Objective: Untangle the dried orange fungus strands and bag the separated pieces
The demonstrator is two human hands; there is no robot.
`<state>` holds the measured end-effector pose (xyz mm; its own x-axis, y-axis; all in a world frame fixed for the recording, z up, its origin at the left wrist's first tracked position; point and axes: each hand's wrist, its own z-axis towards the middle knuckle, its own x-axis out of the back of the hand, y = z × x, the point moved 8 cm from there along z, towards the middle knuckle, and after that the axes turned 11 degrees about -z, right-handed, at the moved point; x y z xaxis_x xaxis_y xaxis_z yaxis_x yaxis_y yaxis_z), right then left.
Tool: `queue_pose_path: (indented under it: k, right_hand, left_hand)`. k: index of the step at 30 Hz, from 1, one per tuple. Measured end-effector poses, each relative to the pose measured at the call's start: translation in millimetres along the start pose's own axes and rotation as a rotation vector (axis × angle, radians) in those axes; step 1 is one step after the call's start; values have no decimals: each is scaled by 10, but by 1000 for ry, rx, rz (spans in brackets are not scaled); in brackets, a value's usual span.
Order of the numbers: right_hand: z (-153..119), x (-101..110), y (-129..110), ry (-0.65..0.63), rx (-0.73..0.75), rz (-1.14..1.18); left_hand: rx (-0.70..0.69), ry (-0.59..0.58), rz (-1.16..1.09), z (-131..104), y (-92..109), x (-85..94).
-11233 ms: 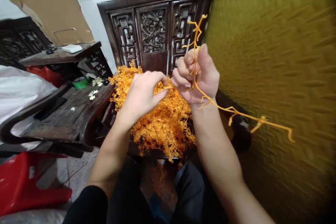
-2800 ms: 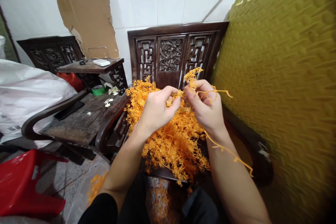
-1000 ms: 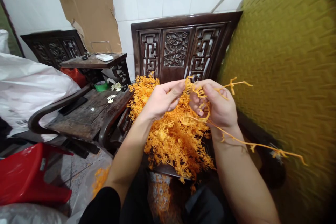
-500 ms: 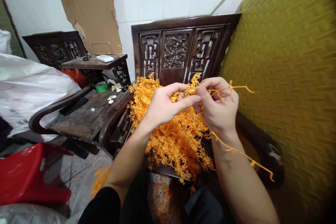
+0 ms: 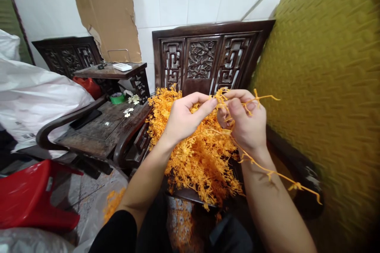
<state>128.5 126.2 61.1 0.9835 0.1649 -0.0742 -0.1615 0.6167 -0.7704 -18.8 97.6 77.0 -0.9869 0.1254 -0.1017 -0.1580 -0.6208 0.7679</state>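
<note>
Both of my hands work over a large heap of orange plastic sprigs [image 5: 198,162] on a dark carved wooden chair. My left hand [image 5: 187,116] has thumb and forefinger pinched on the left side of an orange plastic sprig [image 5: 220,95]. Close by on the right, my right hand [image 5: 249,122] is closed around the same cluster of thin orange stems. One branch pokes out past its knuckles, and a long stem [image 5: 273,172] trails down across the right forearm. Where the stems join is hidden by the fingers.
A yellow foam mat [image 5: 320,87] stands upright along the right. Another wooden chair [image 5: 89,134] at the left bears green tape [image 5: 117,98] and small pale flower pieces [image 5: 128,111]. A red stool [image 5: 26,197] and a clear bag [image 5: 101,209] with orange bits are lower left.
My fingertips have moved slightly apart, showing more of the sprig between them. The trailing stem has shifted outward to the right. The camera view has tilted slightly.
</note>
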Motion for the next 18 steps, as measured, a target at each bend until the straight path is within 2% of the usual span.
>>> queue_pose_path:
  k: [6, 12, 18]
  right_hand:
    - [-14, -17, 44, -16, -11, -152]
    - [-24, 19, 44, 63, 21, -117]
    - [-18, 11, 69, 54, -3, -45]
  left_hand:
    - [-99, -35, 171, -7, 106, -16]
    - [-246, -107, 254, -37, 226, -87]
    - [-350, -68, 279, -76, 289, -137]
